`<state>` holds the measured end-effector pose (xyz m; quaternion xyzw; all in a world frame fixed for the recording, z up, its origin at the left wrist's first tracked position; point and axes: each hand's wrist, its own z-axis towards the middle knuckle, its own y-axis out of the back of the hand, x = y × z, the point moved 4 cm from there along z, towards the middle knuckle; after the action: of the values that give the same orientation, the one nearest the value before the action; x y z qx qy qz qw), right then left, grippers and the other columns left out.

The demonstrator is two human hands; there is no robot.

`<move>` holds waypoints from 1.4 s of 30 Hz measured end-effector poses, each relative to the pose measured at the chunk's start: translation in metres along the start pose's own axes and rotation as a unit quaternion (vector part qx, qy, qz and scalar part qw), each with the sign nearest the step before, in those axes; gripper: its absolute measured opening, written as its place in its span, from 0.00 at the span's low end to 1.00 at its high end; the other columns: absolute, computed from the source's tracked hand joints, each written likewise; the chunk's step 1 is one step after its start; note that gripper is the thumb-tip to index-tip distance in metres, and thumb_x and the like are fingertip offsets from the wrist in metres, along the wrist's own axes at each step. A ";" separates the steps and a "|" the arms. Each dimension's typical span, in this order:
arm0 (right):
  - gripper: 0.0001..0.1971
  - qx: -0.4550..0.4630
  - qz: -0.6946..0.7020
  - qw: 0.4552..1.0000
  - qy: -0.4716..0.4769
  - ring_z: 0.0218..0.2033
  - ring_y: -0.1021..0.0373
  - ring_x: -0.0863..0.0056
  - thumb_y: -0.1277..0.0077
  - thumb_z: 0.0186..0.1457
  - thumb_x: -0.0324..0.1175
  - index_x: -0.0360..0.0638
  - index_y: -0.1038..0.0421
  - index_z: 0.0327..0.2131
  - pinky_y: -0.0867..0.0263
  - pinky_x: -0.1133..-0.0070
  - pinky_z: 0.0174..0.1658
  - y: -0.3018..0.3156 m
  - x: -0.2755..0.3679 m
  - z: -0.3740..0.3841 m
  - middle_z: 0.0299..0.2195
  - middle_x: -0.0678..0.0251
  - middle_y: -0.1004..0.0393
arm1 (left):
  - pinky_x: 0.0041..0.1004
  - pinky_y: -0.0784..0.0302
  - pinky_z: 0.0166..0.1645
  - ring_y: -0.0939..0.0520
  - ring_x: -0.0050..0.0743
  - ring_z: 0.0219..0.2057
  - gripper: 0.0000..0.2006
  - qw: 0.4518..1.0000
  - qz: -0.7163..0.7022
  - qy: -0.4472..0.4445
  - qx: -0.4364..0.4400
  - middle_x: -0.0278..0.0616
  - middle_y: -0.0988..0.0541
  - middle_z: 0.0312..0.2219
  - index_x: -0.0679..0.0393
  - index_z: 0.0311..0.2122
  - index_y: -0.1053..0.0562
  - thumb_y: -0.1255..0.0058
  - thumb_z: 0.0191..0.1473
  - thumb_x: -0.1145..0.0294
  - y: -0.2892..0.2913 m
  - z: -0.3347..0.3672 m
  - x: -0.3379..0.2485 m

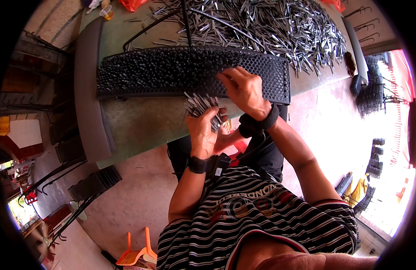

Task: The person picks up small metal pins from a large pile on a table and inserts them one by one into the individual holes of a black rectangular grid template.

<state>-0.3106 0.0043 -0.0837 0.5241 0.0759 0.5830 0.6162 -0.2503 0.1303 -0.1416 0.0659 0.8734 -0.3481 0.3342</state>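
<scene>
The left hand (201,135) is closed round a bundle (198,105) of thin metal strips, thumb across them, their ends fanning out toward the far left. It is just off the near edge of the tray (268,74), right of its middle. The right hand (247,92) is over the right part of the tray, its thumb and forefinger narrow, close to the holed surface; I cannot tell whether a strip is between them, or whether they touch the tray.

The tray is long, black and full of holes, and lies left to right across the table (140,135). Many thin, pale-tipped pieces crowd its left and middle; toward the right end the holes show bare. Beyond it, a wide pile (266,27) of loose strips covers the far side of the table, thickest toward the right. Dark rods (186,24) rise at the far edge of the tray, left of the pile.

A grey mat (87,85) hangs along the left edge of the table. At the far left stands a cup (107,13), with a red bag (132,4) to its right. On the floor, near and left, is an orange chair (135,253).
</scene>
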 end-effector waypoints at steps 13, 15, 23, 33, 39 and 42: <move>0.04 -0.112 0.225 0.959 -0.131 0.21 0.26 0.77 0.50 0.49 0.23 0.35 0.32 0.31 0.32 0.82 0.23 0.005 0.002 -0.006 0.22 0.62 0.26 | 0.34 0.23 0.24 0.20 0.41 0.24 0.10 1.000 0.003 0.015 -0.015 0.44 0.24 0.26 0.65 0.33 0.29 0.50 0.42 0.85 0.002 -0.001 0.007; 0.03 -0.100 0.188 0.972 -0.095 0.24 0.26 0.79 0.51 0.51 0.23 0.36 0.32 0.31 0.32 0.84 0.24 0.001 -0.002 -0.006 0.22 0.64 0.26 | 0.32 0.24 0.23 0.20 0.37 0.23 0.09 0.999 0.006 0.011 -0.033 0.43 0.24 0.25 0.66 0.32 0.29 0.50 0.42 0.86 0.001 -0.003 0.003; 0.03 -0.059 0.075 0.995 0.029 0.21 0.29 0.64 0.50 0.49 0.25 0.37 0.33 0.29 0.33 0.76 0.23 -0.008 0.000 -0.006 0.22 0.60 0.28 | 0.35 0.22 0.25 0.20 0.40 0.24 0.11 1.000 0.006 0.002 -0.020 0.42 0.24 0.28 0.63 0.34 0.29 0.49 0.41 0.84 0.001 -0.001 0.002; 0.07 0.117 0.144 0.972 -0.146 0.20 0.28 0.70 0.43 0.43 0.31 0.36 0.27 0.24 0.33 0.78 0.25 -0.001 0.004 -0.015 0.19 0.60 0.27 | 0.33 0.22 0.25 0.20 0.39 0.24 0.09 1.000 0.005 0.006 -0.019 0.44 0.23 0.27 0.64 0.33 0.28 0.48 0.42 0.83 0.001 -0.001 0.003; 0.05 -0.057 0.255 0.943 -0.204 0.21 0.27 0.78 0.47 0.47 0.25 0.34 0.30 0.28 0.33 0.84 0.22 0.007 0.005 -0.010 0.18 0.61 0.27 | 0.33 0.22 0.24 0.20 0.40 0.24 0.10 1.000 0.004 0.008 -0.011 0.44 0.23 0.27 0.65 0.33 0.29 0.49 0.42 0.83 0.001 -0.002 0.007; 0.05 -0.102 0.242 0.956 -0.128 0.23 0.26 0.78 0.50 0.50 0.22 0.35 0.33 0.32 0.32 0.84 0.23 -0.001 0.006 -0.009 0.21 0.62 0.26 | 0.31 0.25 0.23 0.20 0.37 0.22 0.08 1.000 -0.010 0.012 -0.027 0.42 0.24 0.24 0.65 0.31 0.30 0.51 0.43 0.86 -0.001 -0.005 0.003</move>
<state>-0.3145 0.0143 -0.0857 0.5311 -0.1925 0.6474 0.5116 -0.2554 0.1328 -0.1405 0.0524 0.8869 -0.3267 0.3223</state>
